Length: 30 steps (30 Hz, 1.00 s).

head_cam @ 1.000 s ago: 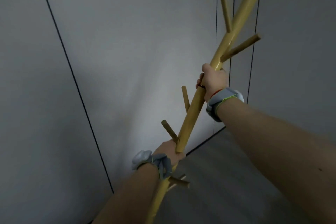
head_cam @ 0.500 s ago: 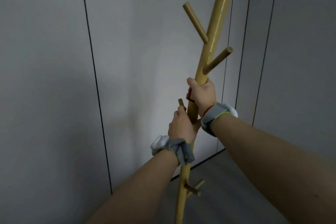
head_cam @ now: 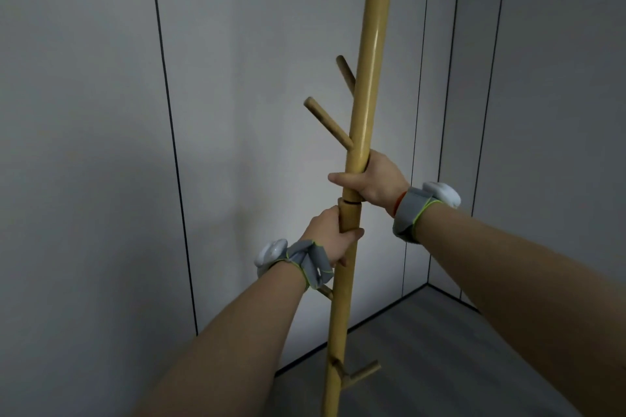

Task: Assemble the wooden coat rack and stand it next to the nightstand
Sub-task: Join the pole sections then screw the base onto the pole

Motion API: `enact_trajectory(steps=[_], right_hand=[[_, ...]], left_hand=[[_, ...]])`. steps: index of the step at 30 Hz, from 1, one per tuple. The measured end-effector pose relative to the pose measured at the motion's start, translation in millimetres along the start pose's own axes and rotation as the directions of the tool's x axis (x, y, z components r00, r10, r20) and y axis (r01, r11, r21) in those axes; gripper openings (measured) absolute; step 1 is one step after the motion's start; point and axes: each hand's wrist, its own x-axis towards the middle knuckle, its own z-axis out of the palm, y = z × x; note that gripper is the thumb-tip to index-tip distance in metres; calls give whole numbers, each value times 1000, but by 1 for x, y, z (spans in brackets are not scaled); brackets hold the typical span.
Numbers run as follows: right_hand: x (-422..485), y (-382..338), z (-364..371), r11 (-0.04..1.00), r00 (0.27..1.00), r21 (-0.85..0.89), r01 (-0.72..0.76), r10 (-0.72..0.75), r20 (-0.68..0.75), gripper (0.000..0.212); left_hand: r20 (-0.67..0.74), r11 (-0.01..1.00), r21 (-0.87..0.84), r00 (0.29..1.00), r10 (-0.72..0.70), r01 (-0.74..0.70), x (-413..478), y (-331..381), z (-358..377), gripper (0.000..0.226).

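Two hands grip the wooden coat rack (head_cam: 367,85), whose pole stands nearly upright in front of the grey wall panels (head_cam: 244,78). Right hand (head_cam: 376,179) is closed around the pole just above its joint; left hand (head_cam: 333,240) is closed around it just below. Pegs (head_cam: 327,122) angle upward above the joint.

We see a honey-yellow wooden coat rack (head_cam: 367,78), its pegs a duller brown-tan. The wall panels (head_cam: 84,112) behind are plain pale grey, split by thin black vertical lines. The floor (head_cam: 440,349) is a darker grey. Both wrist straps (head_cam: 411,213) are grey with lime-green edging, each carrying a white pod (head_cam: 442,193); an orange band peeks beside the right one.
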Motion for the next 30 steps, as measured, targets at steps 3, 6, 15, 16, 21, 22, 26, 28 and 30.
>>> enact_trajectory(steps=[3,6,15,16,21,22,26,28,30], right_hand=[[0,-7,-5,989,991,139,-44,26,134,40],[2,-12,-21,909,934,372,-187,47,354,38],[-3,-15,-28,933,937,298,-204,98,336,43],[-2,-13,-32,911,927,347,-224,89,365,43],[-6,-12,-28,986,989,138,-95,78,122,47],[-6,-11,-27,985,988,131,-114,98,122,49],[-10,-6,-36,927,917,281,-247,130,377,31],[-11,-2,-43,911,904,333,-245,90,418,34],[-12,0,-43,945,945,281,-169,74,319,39]], left_hand=[[-19,1000,-2,1000,-8,8,1,-1,1,25],[-21,1000,-19,1000,2,-2,2,-3,-2,25],[12,999,-32,1000,4,-4,-1,2,2,31],[8,999,-38,1000,8,-8,-1,2,2,29],[18,998,-61,1000,9,-8,-3,6,6,28],[25,999,-53,1000,8,-7,-3,8,7,28],[18,999,-53,1000,-3,4,-2,8,6,28],[22,998,-61,1000,-10,11,-2,7,5,27],[30,998,-67,999,-12,14,-2,6,3,27]])
